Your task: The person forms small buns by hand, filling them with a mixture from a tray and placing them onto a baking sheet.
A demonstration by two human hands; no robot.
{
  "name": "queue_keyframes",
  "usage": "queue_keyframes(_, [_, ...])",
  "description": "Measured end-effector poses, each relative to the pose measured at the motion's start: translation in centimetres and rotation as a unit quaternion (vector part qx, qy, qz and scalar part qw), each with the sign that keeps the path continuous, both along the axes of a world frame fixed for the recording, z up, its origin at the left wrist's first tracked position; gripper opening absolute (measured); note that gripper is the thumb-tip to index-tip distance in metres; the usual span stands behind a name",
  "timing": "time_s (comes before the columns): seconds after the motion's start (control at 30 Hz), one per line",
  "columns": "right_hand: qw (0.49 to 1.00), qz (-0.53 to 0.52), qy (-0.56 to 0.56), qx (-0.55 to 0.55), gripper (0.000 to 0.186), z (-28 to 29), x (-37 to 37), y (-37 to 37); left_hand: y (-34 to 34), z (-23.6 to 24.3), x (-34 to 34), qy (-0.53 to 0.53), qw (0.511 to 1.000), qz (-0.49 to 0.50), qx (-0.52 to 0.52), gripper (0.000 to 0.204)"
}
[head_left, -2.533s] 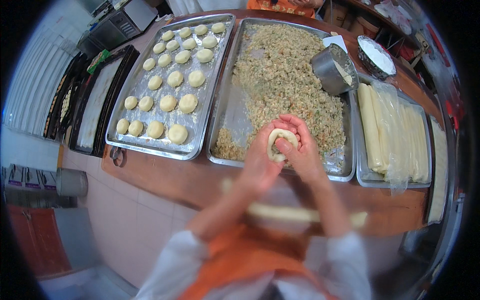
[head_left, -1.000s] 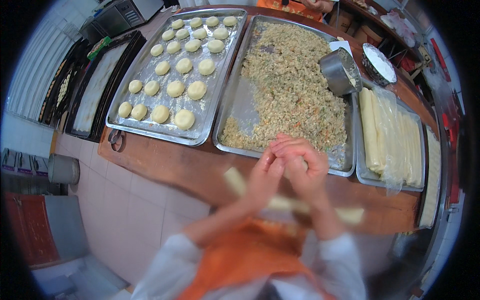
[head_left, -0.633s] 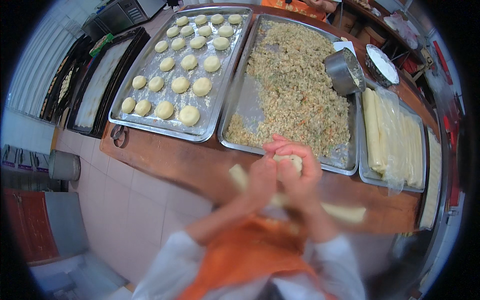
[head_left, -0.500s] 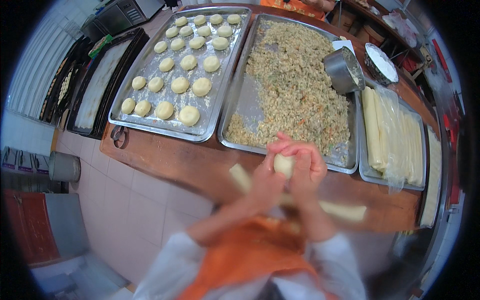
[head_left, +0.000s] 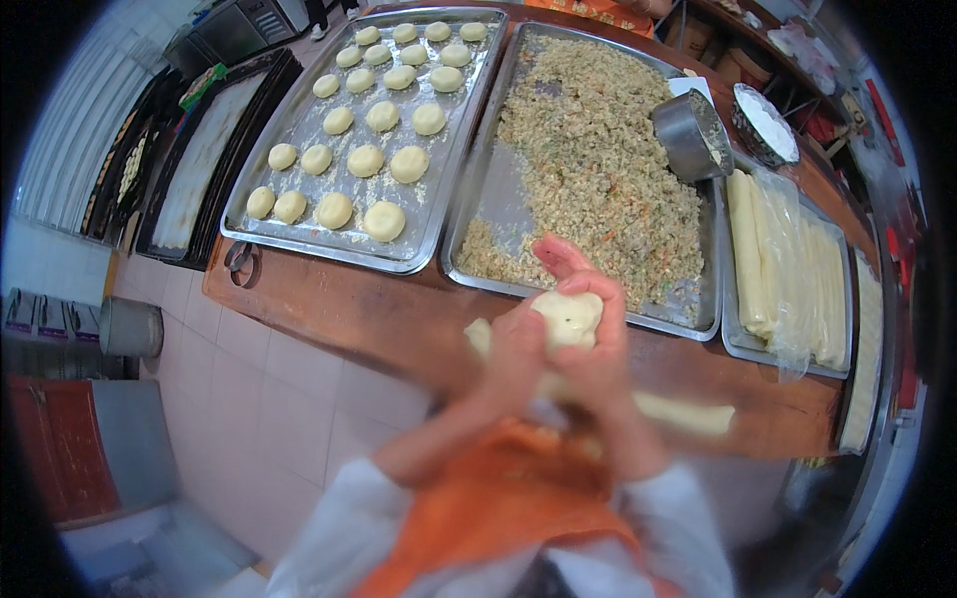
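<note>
Between my two hands, above the table's front edge, sits a pale, rounded dough piece (head_left: 568, 321) with a small dark speck on its face. My left hand (head_left: 513, 349) presses against its left side, thumb at the dough. My right hand (head_left: 606, 344) cups it from the right, fingers curled round behind. Reddish fingertips stick up beyond the dough toward the filling tray. Beneath my wrists a dough rope (head_left: 686, 413) lies across the wooden table, partly hidden; a pale dough end (head_left: 478, 337) shows left of my left hand.
Ahead is a metal tray (head_left: 485, 209) of crumbly filling (head_left: 598, 149) with a metal cup (head_left: 688, 140). A tray (head_left: 329, 244) of round dough pieces stands left, beside a metal ring (head_left: 239, 264). Dough rolls (head_left: 750, 259) under plastic and a white-filled bowl (head_left: 766, 125) are right. A person (head_left: 588, 10) stands opposite.
My fingers have loosened and lifted, so more of the dough piece shows, looking wider and turned. The view has shifted slightly.
</note>
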State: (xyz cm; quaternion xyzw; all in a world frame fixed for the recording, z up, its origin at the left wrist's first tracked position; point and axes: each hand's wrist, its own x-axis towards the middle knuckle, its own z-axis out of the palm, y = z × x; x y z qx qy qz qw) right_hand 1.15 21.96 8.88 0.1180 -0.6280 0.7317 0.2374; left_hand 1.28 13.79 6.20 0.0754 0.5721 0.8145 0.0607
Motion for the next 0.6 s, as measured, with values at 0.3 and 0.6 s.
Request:
queue_keyframes(0.3, [0.998,0.047,0.049,0.020,0.014,-0.5,-0.2,1.2,-0.2,2.0,0.0,0.104,0.991,0.017,-0.085,0.042])
queue_keyframes(0.6, [0.995,0.092,0.018,-0.031,0.031,-0.7,0.3,1.1,-0.2,1.0,0.1,0.110,0.992,0.012,-0.064,0.047])
